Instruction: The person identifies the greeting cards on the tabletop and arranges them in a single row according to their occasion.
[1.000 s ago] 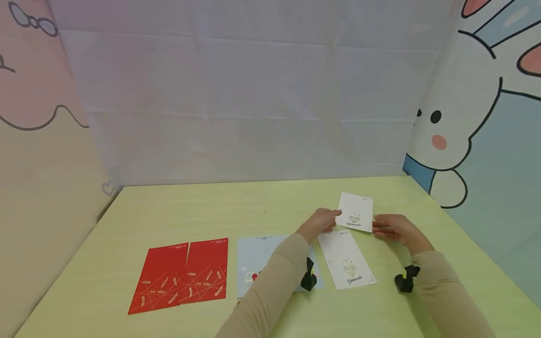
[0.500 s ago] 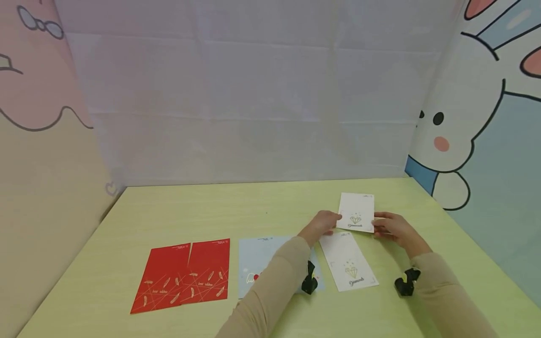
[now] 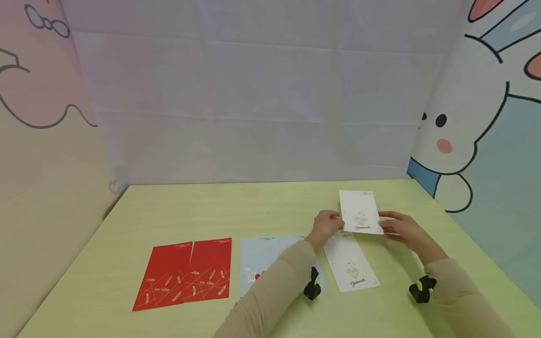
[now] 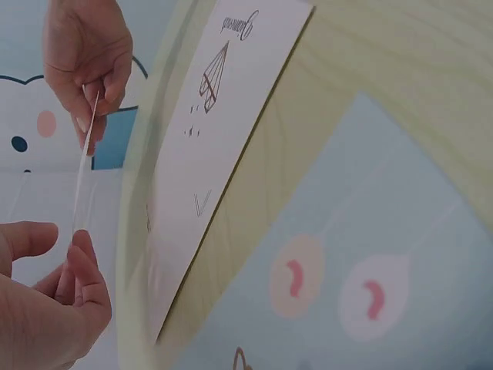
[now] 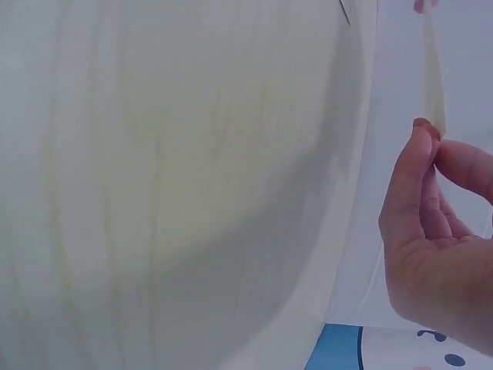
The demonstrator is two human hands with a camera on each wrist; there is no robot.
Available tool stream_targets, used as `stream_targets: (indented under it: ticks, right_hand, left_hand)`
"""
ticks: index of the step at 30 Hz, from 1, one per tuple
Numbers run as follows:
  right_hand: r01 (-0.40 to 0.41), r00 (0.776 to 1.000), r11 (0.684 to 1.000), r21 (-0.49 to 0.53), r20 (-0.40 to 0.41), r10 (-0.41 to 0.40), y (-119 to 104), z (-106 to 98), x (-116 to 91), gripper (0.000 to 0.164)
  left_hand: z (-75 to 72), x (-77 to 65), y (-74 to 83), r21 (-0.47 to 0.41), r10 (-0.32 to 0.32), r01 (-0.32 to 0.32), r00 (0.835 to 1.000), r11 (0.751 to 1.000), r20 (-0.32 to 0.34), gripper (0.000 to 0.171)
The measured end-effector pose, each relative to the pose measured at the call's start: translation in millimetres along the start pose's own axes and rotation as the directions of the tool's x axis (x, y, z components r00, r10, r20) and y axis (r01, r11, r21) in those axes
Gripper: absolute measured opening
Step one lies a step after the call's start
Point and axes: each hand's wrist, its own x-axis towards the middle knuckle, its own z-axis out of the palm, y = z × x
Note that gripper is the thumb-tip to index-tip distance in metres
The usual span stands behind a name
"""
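Note:
A white card with a printed diamond (image 3: 361, 206) is held up off the table at the right. My left hand (image 3: 325, 227) pinches its left edge near the lower corner, while my right hand (image 3: 407, 231) pinches the opposite edge. Seen from the left wrist, the held card (image 4: 82, 173) is nearly edge-on between both hands. Just below it, a matching diamond card (image 3: 351, 265) lies flat on the table. Beside that are light blue cards (image 3: 255, 256), partly hidden by my left sleeve.
Two red cards with gold feather prints (image 3: 165, 277) lie at the left of the pale yellow-green table (image 3: 190, 206), edges overlapping. A white sheet (image 3: 262, 94) hangs behind the table. A wall with a cartoon rabbit (image 3: 460, 126) borders it on the right.
Both hands keep hold of the card. It has risen slightly and shifted a little to the right, and it now faces the head camera more fully. The cards on the table have stayed put.

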Motion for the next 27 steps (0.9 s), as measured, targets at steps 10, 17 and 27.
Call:
stream_targets:
  ticks: [10,17,27]
  right_hand:
    - [0.077,0.995,0.997,0.01,0.057,-0.078,4.1,-3.3,-10.7,0.059]
    - [0.127,0.991,0.991,-0.037,0.059,-0.124,10.5,-8.2,-19.4,0.06]
    - [0.155,0.987,0.986,-0.064,0.06,-0.152,16.6,-14.9,-29.2,0.059]
  left_hand:
    - [9.7,-8.7,2.9,-0.232,0.008,-0.021,0.998,0.973,-0.058,0.013]
    - [18.7,-19.4,0.5,-0.275,-0.034,0.009,0.996,0.961,-0.088,0.019]
    - [29.3,-35.6,-2.4,-0.272,0.026,-0.051,0.995,0.961,-0.096,0.04]
